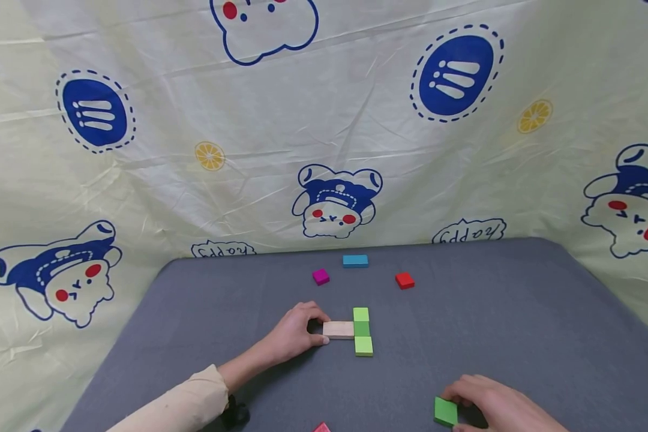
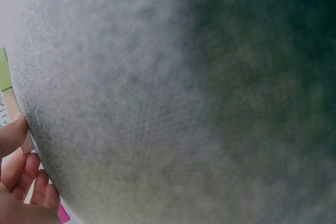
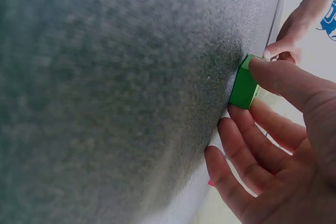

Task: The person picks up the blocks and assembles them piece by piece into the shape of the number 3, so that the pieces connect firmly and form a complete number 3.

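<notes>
My left hand [image 1: 297, 330] pinches the left end of a pale wooden block [image 1: 338, 330] between thumb and fingers. The block's right end meets a short column of three green blocks, with a light green block [image 1: 360, 314] at the far end, a darker green block [image 1: 362, 329] in the middle and a light green block [image 1: 363, 346] nearest me. At the lower right, my right hand [image 1: 502, 405] holds a separate green block [image 1: 445, 411] on the cloth. The right wrist view shows the thumb and fingers on this green block [image 3: 244, 85].
Farther back lie a magenta block [image 1: 321, 276], a blue block [image 1: 355, 261] and a red block [image 1: 405, 280]. A pinkish-red block [image 1: 321, 428] is cut off at the bottom edge. Grey cloth [image 1: 518, 312] covers the table, and a printed curtain [image 1: 313, 108] hangs behind.
</notes>
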### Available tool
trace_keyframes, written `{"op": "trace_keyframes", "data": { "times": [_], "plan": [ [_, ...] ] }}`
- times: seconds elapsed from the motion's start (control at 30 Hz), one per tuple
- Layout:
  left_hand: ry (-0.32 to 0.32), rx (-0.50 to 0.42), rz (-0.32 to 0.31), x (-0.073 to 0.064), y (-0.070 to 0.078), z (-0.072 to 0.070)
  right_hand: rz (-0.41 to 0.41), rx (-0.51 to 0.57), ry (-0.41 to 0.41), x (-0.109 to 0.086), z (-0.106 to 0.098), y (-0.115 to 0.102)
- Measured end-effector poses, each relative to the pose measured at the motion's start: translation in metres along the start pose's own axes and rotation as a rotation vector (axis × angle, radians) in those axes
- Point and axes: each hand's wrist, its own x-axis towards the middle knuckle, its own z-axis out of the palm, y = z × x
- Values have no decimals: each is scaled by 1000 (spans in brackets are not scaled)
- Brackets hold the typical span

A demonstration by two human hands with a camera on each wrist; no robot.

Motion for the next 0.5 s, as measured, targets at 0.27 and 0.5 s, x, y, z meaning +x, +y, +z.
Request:
{"op": "trace_keyframes", "data": {
  "times": [0.27,0.5],
  "plan": [
    [-3,-1,-12,0,1,0,97,8,-65,18,0,-12],
    [-5,5,-16,0,1,0,28,33,-53,31,2,-21]
  ]
}}
